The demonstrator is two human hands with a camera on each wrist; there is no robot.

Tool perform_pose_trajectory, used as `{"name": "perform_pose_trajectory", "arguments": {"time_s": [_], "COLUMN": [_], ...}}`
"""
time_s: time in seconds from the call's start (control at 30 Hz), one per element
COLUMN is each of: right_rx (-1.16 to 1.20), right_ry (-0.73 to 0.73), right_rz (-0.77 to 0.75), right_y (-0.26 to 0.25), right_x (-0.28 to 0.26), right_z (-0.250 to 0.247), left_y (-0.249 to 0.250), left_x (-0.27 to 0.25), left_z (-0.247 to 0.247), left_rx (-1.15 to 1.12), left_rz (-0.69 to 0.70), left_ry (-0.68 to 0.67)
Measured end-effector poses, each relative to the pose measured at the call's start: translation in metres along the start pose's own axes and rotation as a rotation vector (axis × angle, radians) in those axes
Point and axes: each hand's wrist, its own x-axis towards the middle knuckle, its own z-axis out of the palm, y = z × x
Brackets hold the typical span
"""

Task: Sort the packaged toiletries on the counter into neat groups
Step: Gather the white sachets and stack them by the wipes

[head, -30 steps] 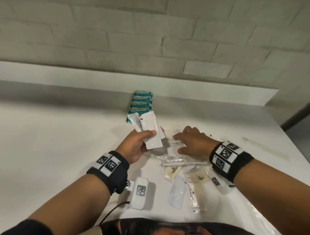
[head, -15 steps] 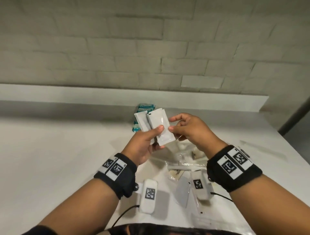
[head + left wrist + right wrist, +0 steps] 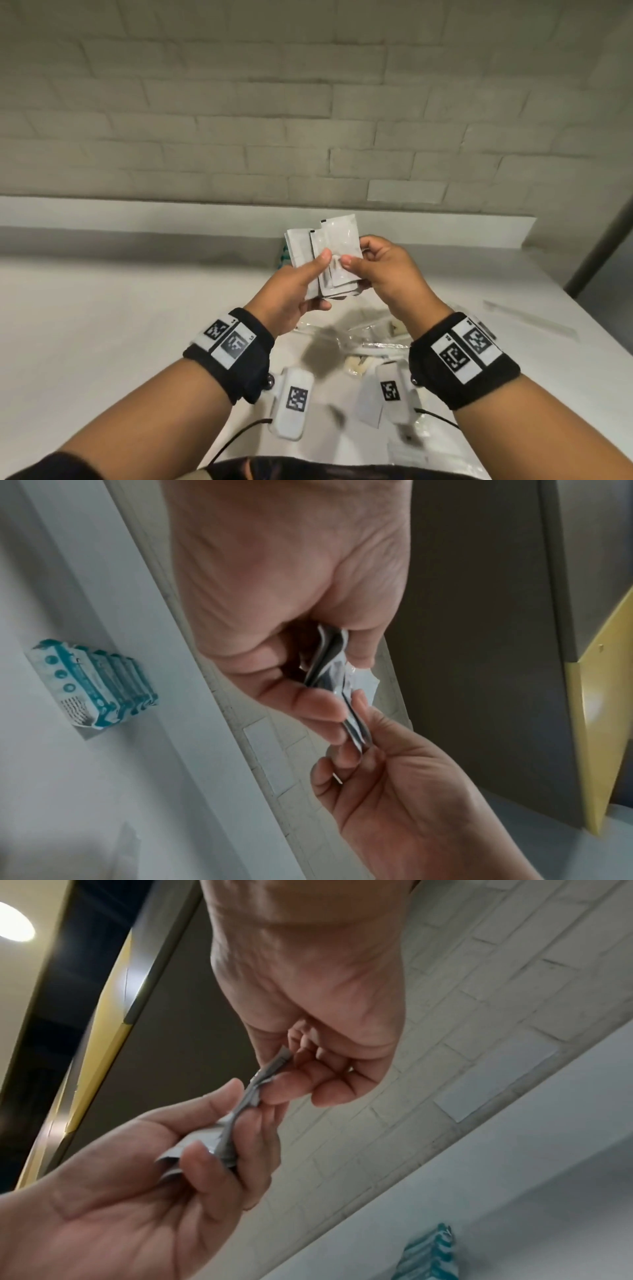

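On my far left, at the back of the white counter (image 3: 102,342), a row of teal-and-white packets (image 3: 92,685) stands on edge against the low ledge; from my head view only a sliver of teal shows behind what I hold. My left hand (image 3: 291,298) is raised above the counter and clamps a small fan of white sachets (image 3: 325,253), thumb pressed on the front and fingers curled behind. The sachets are flat, plain white rectangles with a slight sheen and a small dark notch at an upper corner; their long axis runs nearly upright, tops tipped a little away from me toward the brick wall (image 3: 308,102). How many there are I cannot tell, since they overlap and my thumbs cover their middles. Seen edge-on from either wrist, they look like thin grey layers pinched between fingertips. My right hand (image 3: 387,274) meets the fan from the right, thumb and curled fingers pinching the front sachet's right edge. Below my hands, loose packets (image 3: 370,349) lie scattered on the counter, clear wrappers with pale contents, blurred and partly hidden by my wristbands and the white camera units hanging from them. Further right, a long thin wrapped item (image 3: 531,320) lies alone, too faint to identify.
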Motion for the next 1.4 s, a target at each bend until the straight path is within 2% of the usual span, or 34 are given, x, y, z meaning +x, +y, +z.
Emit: {"name": "perform_pose_trajectory", "arguments": {"time_s": [0.13, 0.33, 0.5, 0.63, 0.77, 0.87, 0.97, 1.07, 1.17, 1.23, 1.27, 1.4], "right_rx": [-0.007, -0.070, -0.073, -0.022, -0.247, -0.372, -0.399, -0.196, -0.033, 0.023, 0.057, 0.215], "right_ry": [0.005, 0.061, 0.202, 0.169, 0.218, 0.195, 0.183, 0.206, 0.038, -0.078, -0.089, 0.112], "right_rz": [0.017, 0.037, -0.177, -0.319, -0.439, -0.458, -0.391, -0.218, -0.040, 0.008, 0.011, 0.000], "right_y": [-0.003, -0.007, -0.012, -0.008, 0.020, 0.035, 0.031, 0.021, 0.012, 0.011, 0.011, 0.007], "right_x": [-0.002, 0.002, 0.013, 0.013, 0.017, 0.019, 0.017, 0.021, 0.020, 0.019, 0.018, 0.018], "right_z": [-0.005, -0.025, -0.038, -0.029, -0.025, -0.024, -0.020, -0.016, -0.010, -0.005, -0.003, -0.002], "left_y": [-0.001, 0.000, 0.008, 0.011, 0.007, 0.002, -0.006, -0.010, -0.007, -0.005, -0.004, -0.007], "left_x": [0.001, 0.010, 0.020, 0.018, 0.016, 0.017, 0.020, 0.022, 0.021, 0.020, 0.020, 0.021], "left_z": [0.001, 0.013, 0.017, 0.016, 0.015, 0.009, -0.001, -0.011, -0.015, -0.014, -0.013, -0.008], "left_rx": [0.053, -0.002, -0.163, -0.255, -0.372, -0.328, -0.189, -0.111, -0.068, -0.073, -0.089, -0.096], "left_rz": [0.052, 0.038, -0.030, -0.094, -0.165, -0.119, -0.057, -0.024, 0.009, 0.021, 0.029, 0.078], "left_ry": [0.010, -0.043, -0.094, -0.215, -0.273, -0.218, -0.096, -0.018, -0.017, -0.037, -0.049, -0.060]}}
